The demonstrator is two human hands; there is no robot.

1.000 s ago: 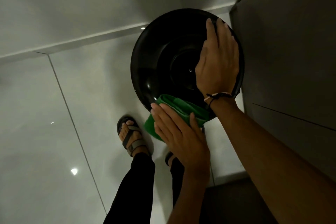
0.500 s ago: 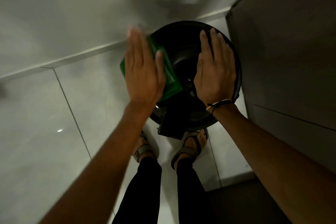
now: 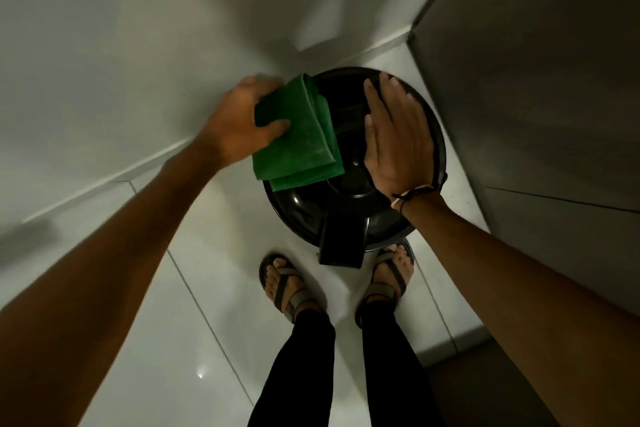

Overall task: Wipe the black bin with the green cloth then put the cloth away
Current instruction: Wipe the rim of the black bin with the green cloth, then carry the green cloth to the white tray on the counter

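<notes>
Dim indoor light is washing the scene grey; small glints are showing on the glossy floor tiles [image 3: 200,374], and wide-angle distortion is bending the edges.

A round black plastic bin [image 3: 349,204] stands on the tiled floor [image 3: 194,305] beside a cabinet [image 3: 540,107], right hand [image 3: 398,139] flat on its lid, left hand [image 3: 239,125] gripping a folded green cloth [image 3: 298,135] at its left edge, sandalled feet [image 3: 284,284] behind.

The round, glossy black plastic bin [image 3: 349,204] stands upright on the pale tiled floor, its domed lid shut, a flat pedal jutting toward 6 o'clock. The folded green microfibre cloth [image 3: 301,135] lies against the lid's 10 o'clock edge.
</notes>
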